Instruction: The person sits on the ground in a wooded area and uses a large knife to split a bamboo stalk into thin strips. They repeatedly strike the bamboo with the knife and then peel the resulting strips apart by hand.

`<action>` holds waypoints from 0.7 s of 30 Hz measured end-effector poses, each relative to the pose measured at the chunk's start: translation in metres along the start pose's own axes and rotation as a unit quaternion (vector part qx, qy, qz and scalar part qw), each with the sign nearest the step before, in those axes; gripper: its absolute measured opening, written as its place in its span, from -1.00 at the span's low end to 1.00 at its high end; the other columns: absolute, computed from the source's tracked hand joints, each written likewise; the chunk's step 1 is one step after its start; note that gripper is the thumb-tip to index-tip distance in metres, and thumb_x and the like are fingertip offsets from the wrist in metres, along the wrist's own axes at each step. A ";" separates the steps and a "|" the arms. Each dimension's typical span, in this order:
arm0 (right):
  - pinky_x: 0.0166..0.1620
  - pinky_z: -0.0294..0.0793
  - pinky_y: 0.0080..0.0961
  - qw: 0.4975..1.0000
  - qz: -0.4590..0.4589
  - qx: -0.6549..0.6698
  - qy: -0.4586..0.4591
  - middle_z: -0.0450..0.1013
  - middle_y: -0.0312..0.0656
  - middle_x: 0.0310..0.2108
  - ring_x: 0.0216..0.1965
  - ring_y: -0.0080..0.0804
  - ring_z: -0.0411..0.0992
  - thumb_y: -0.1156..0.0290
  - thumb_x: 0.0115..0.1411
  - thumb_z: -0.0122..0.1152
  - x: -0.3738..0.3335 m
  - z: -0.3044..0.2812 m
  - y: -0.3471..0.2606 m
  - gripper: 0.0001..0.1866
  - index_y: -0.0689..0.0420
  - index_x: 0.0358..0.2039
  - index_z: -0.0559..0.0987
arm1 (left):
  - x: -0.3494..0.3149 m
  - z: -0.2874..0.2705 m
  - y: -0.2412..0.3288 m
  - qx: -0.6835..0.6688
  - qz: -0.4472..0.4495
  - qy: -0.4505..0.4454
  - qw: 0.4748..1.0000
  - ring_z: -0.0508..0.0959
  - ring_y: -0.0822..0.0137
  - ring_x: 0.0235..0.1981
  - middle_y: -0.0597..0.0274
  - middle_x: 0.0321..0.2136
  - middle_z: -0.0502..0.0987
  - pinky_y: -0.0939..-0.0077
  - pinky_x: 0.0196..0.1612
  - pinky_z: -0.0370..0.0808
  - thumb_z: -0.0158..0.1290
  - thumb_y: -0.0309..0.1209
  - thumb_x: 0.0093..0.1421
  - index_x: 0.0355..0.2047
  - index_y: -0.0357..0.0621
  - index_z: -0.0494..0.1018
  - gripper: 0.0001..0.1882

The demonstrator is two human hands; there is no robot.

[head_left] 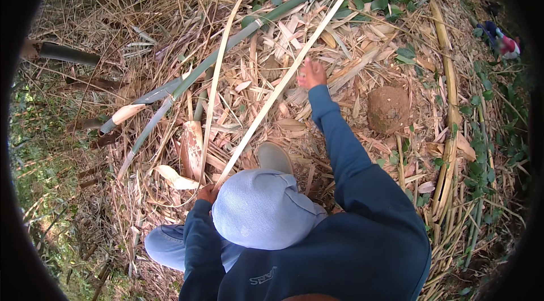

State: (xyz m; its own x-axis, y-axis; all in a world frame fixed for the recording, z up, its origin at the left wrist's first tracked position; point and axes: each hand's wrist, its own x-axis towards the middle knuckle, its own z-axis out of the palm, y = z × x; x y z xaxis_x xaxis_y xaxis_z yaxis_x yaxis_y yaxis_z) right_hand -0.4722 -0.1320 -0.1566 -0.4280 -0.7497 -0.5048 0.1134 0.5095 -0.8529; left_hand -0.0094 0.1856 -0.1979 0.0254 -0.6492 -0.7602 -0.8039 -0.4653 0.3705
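Observation:
A long pale bamboo strip [277,92] runs slantwise from beside my raised knee up to the far ground. My left hand [208,193] is closed around its near end, partly hidden by the knee. Just right of the strip's middle, my right hand [311,74] has its fingers apart and holds nothing that I can see. A second, thinner bamboo strip [216,74] stands to the left, and its lower end curls in a loop near my left hand.
Green bamboo poles [235,38] lie across the ground ahead, by a cut stump [191,145]. A brown earthy lump [389,109] is right of my arm. Yellowed bamboo [450,119] lies farther right. Dry leaf sheaths cover the ground. Someone in red and white [508,47] is at the far right.

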 end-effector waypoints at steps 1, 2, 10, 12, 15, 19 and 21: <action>-0.50 0.60 -0.44 1.000 -0.002 0.010 -0.004 0.47 0.05 -0.30 -0.52 -0.30 0.52 0.04 0.23 0.09 0.014 0.001 -0.001 -0.46 0.30 -0.06 0.33 | 0.006 0.009 -0.019 0.020 0.003 0.007 1.000 0.57 -0.03 -0.30 -0.02 -0.39 0.59 0.18 -0.22 0.46 0.04 0.02 0.14 -0.26 -0.11 0.57 -0.56; -0.52 0.59 -0.46 1.000 -0.005 0.019 -0.009 0.47 0.02 -0.35 -0.56 -0.33 0.51 0.10 0.23 0.11 0.027 0.003 -0.004 -0.51 0.30 -0.10 0.35 | 0.010 0.015 -0.034 0.039 0.006 0.016 0.999 0.57 -0.02 -0.30 -0.02 -0.38 0.59 0.19 -0.22 0.46 0.05 0.01 0.14 -0.26 -0.11 0.57 -0.56; -0.60 0.54 -0.56 0.994 -0.033 0.083 -0.061 0.44 -0.13 -0.59 -0.67 -0.44 0.46 0.38 0.23 0.13 0.029 0.003 0.005 -0.79 0.31 -0.33 0.43 | 0.000 -0.016 0.013 -0.029 -0.059 -0.097 0.993 0.55 0.03 -0.15 -0.07 -0.24 0.56 0.25 -0.07 0.45 0.13 0.11 0.03 -0.05 -0.12 0.48 -0.36; -0.60 0.54 -0.57 0.993 -0.050 0.070 -0.081 0.45 -0.13 -0.59 -0.67 -0.44 0.46 0.38 0.24 0.11 0.026 0.005 0.009 -0.79 0.31 -0.35 0.43 | 0.010 -0.022 0.024 0.003 0.026 0.003 1.000 0.50 0.00 -0.08 -0.09 -0.16 0.51 0.22 -0.02 0.41 0.15 0.11 0.02 0.01 -0.10 0.44 -0.33; -0.61 0.51 -0.59 0.995 -0.073 -0.008 -0.065 0.45 -0.13 -0.59 -0.66 -0.46 0.47 0.40 0.25 0.06 0.008 0.005 0.008 -0.79 0.34 -0.37 0.44 | 0.005 -0.046 0.134 0.093 0.043 0.123 0.987 0.40 -0.07 0.00 -0.14 -0.06 0.42 0.13 0.07 0.33 0.17 0.09 0.01 0.08 -0.07 0.36 -0.28; -0.61 0.47 -0.60 0.994 -0.080 -0.027 -0.075 0.48 -0.14 -0.60 -0.64 -0.49 0.48 0.44 0.22 0.05 -0.025 0.030 0.004 -0.81 0.35 -0.37 0.46 | 0.039 -0.050 0.232 -0.051 0.243 0.202 0.947 0.37 -0.11 0.03 -0.20 -0.04 0.40 0.08 0.08 0.30 0.14 0.03 0.06 0.05 -0.09 0.37 -0.36; -0.59 0.48 -0.60 0.990 -0.090 -0.046 -0.094 0.49 -0.15 -0.60 -0.64 -0.50 0.49 0.44 0.20 0.05 -0.047 0.041 0.001 -0.82 0.34 -0.39 0.47 | 0.066 -0.045 0.268 -0.057 0.274 0.230 0.932 0.44 -0.09 -0.05 -0.21 -0.09 0.45 0.13 0.01 0.37 0.12 -0.01 0.10 0.07 -0.06 0.36 -0.40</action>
State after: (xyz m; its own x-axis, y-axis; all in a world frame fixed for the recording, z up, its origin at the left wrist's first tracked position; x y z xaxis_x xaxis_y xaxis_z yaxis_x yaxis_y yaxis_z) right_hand -0.4156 -0.1137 -0.1395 -0.2578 -0.8931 -0.3686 -0.0349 0.3899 -0.9202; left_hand -0.1961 -0.0092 -0.1245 -0.0982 -0.9852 -0.1406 -0.7025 -0.0315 0.7110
